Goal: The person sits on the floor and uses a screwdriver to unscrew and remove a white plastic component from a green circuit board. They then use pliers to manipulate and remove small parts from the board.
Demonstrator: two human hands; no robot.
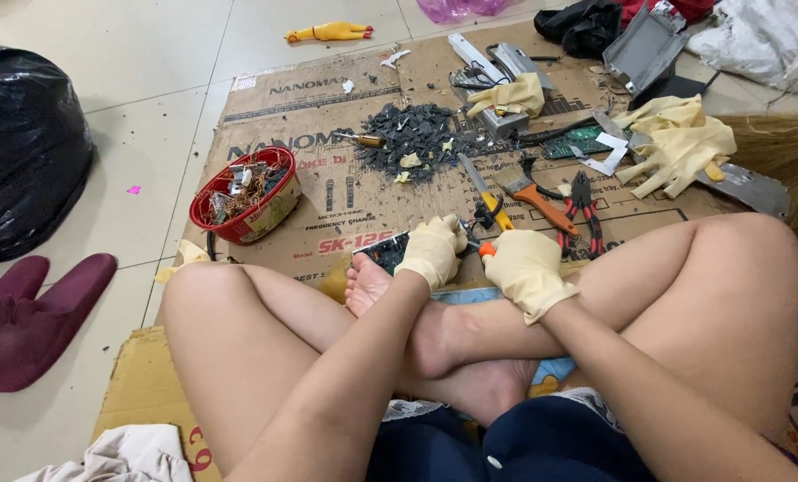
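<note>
You sit cross-legged on flattened cardboard, both hands in pale rubber gloves, working just past your crossed feet. Your left hand has its fingers curled down onto the edge of a dark green circuit board, pinning it to the cardboard right in front of your toes. Your right hand is closed in a fist around an orange-handled tool; only the handle's end shows, poking out toward the left hand, so its tip cannot be made out. The two hands sit just beside each other, the tool between them.

Taking the board as the landmark: left of it, a red bowl holds scraps of wire and metal. Beyond it lies a heap of dark chips with a screwdriver at its left edge. To the right of the board lie a yellow-handled knife, orange pliers and red-and-black cutters — all close together on the cardboard. Farther right and beyond, spare gloves lie in a pile beside a second green board. Well to the left — off the cardboard — are maroon slippers and a black bag.
</note>
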